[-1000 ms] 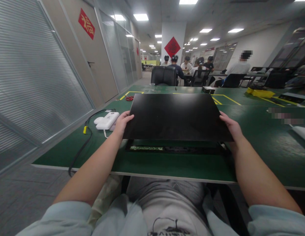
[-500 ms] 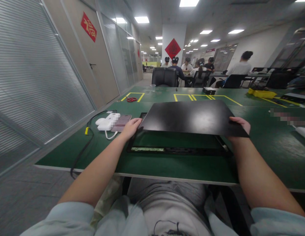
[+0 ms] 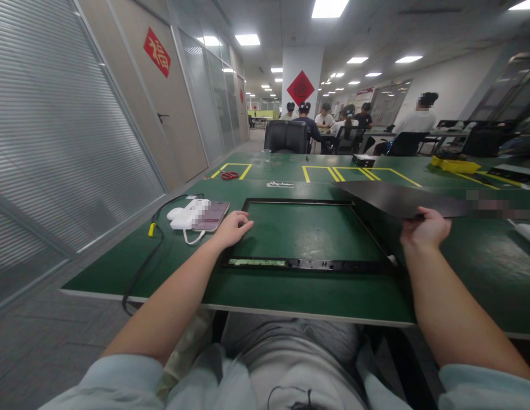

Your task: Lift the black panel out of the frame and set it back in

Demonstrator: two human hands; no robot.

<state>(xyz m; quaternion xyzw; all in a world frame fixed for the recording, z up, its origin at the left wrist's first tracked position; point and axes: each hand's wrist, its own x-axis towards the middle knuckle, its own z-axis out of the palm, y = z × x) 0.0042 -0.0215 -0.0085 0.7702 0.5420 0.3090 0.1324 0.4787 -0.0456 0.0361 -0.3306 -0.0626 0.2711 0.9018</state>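
A thin black rectangular frame (image 3: 299, 202) lies flat on the green table (image 3: 316, 293), with a strip of green circuit board (image 3: 256, 262) along its near left edge. My right hand (image 3: 426, 228) grips the near edge of a thin black panel (image 3: 388, 196), held tilted above the table to the right of the frame. My left hand (image 3: 235, 229) is at the frame's left side, fingers loosely curved and thumb apart, with nothing held. Whether it touches the frame I cannot tell.
White devices (image 3: 186, 213) with a cable and a phone (image 3: 216, 215) lie left of my left hand. Further back are red-handled scissors (image 3: 229, 175), small pale tools (image 3: 280, 184) and a yellow tray (image 3: 455, 164). Several people sit at desks beyond.
The black panel has moved off the frame to the right and tilted, now in my right hand alone. My left hand has let go of it. The frame's inside is uncovered.
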